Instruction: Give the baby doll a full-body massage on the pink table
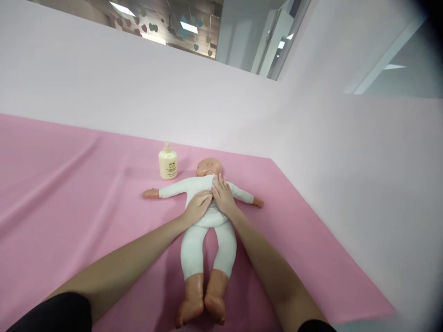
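A doll (204,221) in a white suit lies on its back near the middle of the pink sheet (69,193), head toward the far edge, arms spread wide, bare feet toward the near edge. Both hands rest flat on its belly and chest — the left hand (198,206) with fingers laid out loosely, gripping nothing, and the right hand (222,196) just beside it, fingers stretched up toward the doll's neck, likewise holding nothing. The two hands touch at the fingertips. A cream bottle (168,161) stands upright near the far edge, just beside the doll's head — apart from both hands
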Tool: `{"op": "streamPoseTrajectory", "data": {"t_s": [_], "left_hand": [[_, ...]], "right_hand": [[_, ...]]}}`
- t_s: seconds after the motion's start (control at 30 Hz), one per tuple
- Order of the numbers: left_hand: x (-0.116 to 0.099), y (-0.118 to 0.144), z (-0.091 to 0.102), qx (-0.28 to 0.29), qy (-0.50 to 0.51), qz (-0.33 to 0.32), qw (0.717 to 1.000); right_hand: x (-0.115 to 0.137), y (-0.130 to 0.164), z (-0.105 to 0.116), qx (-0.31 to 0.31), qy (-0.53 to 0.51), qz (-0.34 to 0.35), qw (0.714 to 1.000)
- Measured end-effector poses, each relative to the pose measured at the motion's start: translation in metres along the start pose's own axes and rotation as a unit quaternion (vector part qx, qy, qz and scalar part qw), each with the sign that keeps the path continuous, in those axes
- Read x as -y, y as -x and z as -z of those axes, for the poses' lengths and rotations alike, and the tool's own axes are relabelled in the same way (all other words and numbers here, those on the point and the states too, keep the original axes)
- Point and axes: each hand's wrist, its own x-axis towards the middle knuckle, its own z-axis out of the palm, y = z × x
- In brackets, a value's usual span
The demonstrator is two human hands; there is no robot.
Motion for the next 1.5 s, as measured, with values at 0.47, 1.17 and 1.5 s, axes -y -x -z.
{"op": "streamPoseTrajectory", "data": {"t_s": [0.47,1.17,1.5], "left_hand": [[0.029,-0.014,0.009,-0.022,-0.149,0.099,0.984],[0.033,-0.009,0.009,-0.018,-0.254,0.134,0.958],[-0.001,-0.008,0.012,0.203,-0.173,-0.088,0.960]], "right_hand": [[0.055,0.042,-0.005,0.041,0.075,-0.065,0.994],[0.014,0.017,0.014,-0.114,-0.274,0.019,0.955],[0.017,0.012,0.018,0.057,-0.048,0.196,0.978]]}}
